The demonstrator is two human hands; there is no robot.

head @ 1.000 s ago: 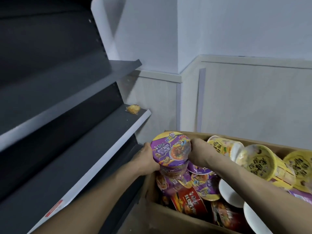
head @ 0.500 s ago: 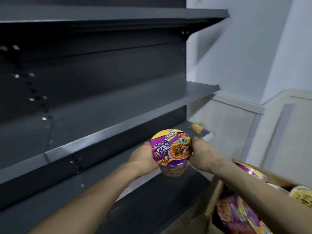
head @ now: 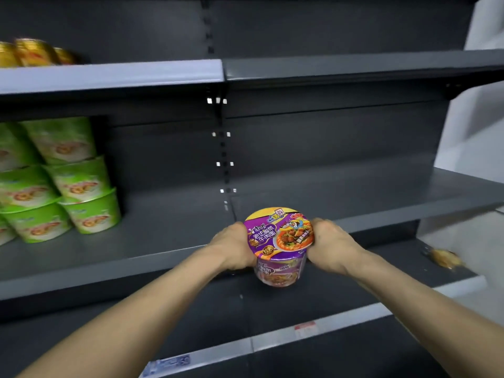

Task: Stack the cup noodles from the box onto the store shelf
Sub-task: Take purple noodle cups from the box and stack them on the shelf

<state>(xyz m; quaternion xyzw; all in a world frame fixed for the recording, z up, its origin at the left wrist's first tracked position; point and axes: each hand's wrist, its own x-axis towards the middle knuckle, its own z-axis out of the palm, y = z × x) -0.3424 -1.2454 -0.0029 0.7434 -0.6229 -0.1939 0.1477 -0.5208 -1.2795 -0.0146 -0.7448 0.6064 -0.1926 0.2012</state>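
Both hands clasp one purple cup noodle (head: pixel 279 241) between them. The left hand (head: pixel 231 248) presses against the cup's side at 9 o'clock and the right hand (head: pixel 331 246) against the side at 3 o'clock. Their fingers curl round the far side of the cup and are mostly hidden behind it. The grip sits just under the rim, so the lid rises above the knuckles and the narrower base hangs below them at 6 o'clock. The cup is tipped so that its printed lid faces the camera. It rests on nothing and is carried by the hands alone.

Behind the cup runs the front edge of the middle shelf (head: pixel 163 241), a dark grey board. The lid overlaps that edge and the base hangs in front of the darker gap beneath it. The lower shelf (head: pixel 354 296) lies below the cup, at 6 o'clock.

Well apart at 10 o'clock, a stack of green cup noodles (head: pixel 68 181) stands three high on the left part of the middle shelf. Higher on the same bearing, blurred yellow cans (head: pixel 32 51) stand on the top shelf (head: pixel 136 75). At 3 o'clock, a small yellowish object (head: pixel 444 259), too blurred to identify, lies at the right end of the lower shelf. A red tag (head: pixel 305 327) at 6 o'clock and a blue tag (head: pixel 169 362) at 7 o'clock are stuck to the lower shelf's pale front strip.
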